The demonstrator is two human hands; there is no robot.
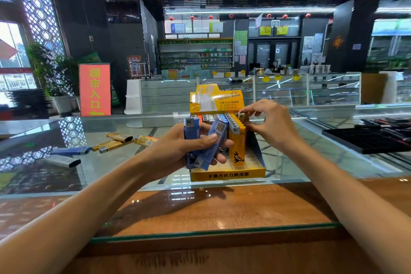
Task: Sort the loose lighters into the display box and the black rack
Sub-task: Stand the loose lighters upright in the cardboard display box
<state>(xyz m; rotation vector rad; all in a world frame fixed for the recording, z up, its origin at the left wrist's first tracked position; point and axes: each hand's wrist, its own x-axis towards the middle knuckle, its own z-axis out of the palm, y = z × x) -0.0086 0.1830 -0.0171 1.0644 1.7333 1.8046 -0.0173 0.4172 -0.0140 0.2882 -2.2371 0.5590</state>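
A yellow display box (226,174) stands on the glass counter in front of me, with rows of upright lighters in it. My left hand (178,147) grips a bundle of blue lighters (211,140) just in front of the box. My right hand (269,124) reaches over the box's right back corner and pinches the metal top of a lighter (241,115) standing there. A yellow lighter (237,144) stands at the front of the right row. Several loose yellow, blue and grey lighters (111,144) lie on the glass to the left. The black rack (367,140) sits at the right.
The glass counter (111,169) has a wooden front ledge (211,209) near me. Dark lighters (387,123) lie on and behind the black rack. A red sign (95,89) and glass showcases (289,89) stand beyond the counter.
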